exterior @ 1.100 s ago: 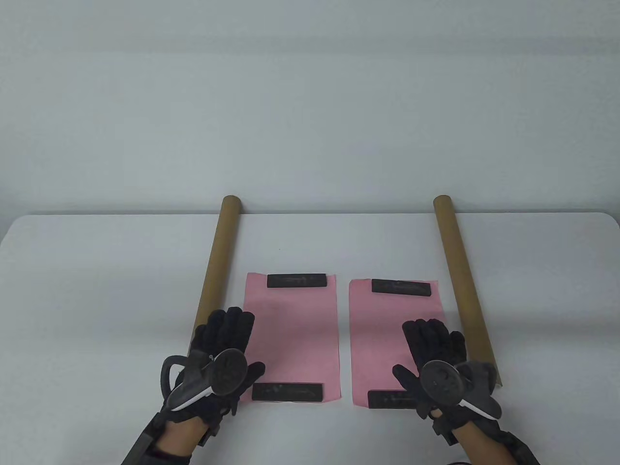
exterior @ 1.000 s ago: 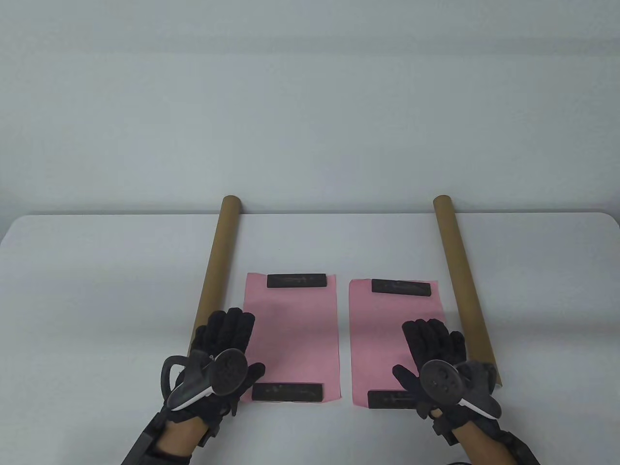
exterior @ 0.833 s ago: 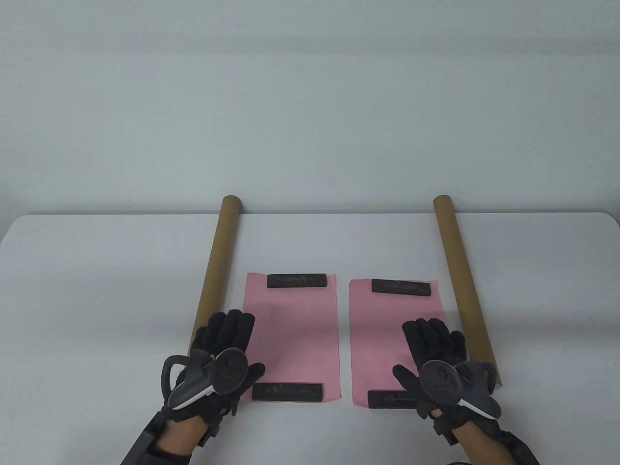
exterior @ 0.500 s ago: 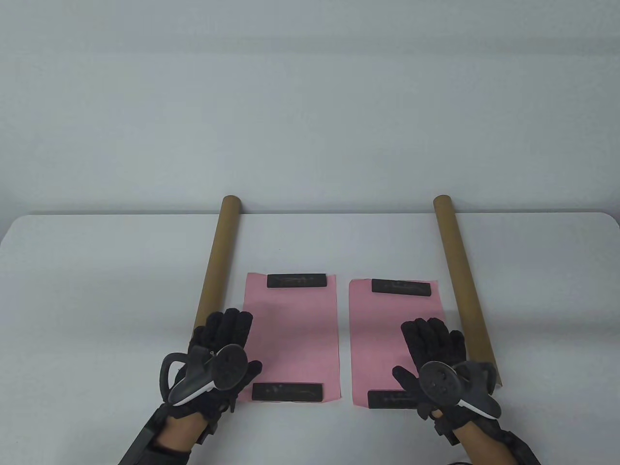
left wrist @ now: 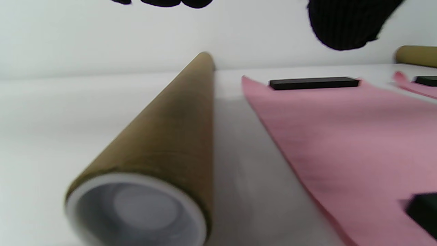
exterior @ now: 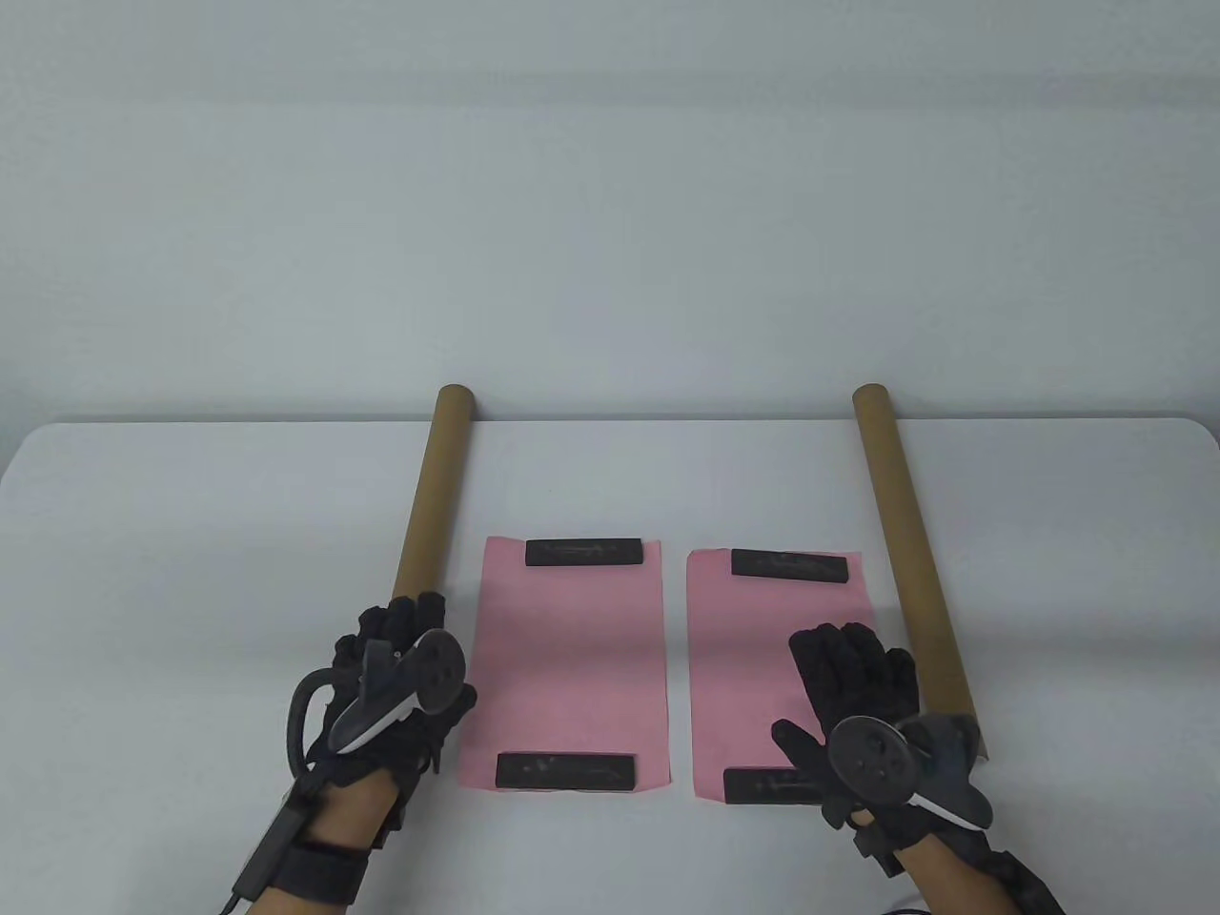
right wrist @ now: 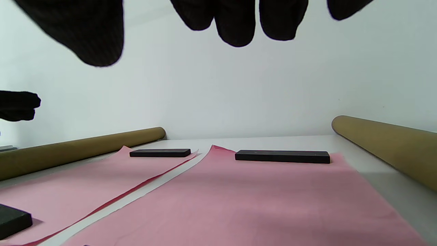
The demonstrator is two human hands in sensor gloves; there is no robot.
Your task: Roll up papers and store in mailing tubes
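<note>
Table white, meeting pale grey wall behind.

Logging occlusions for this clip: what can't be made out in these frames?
- Near end of the left tube: table view, under the left hand.
- Near end of the right tube: table view, behind the right hand.
- Right end of the near-right black bar: same hand covers it.
- Bar markings: too small.
</note>
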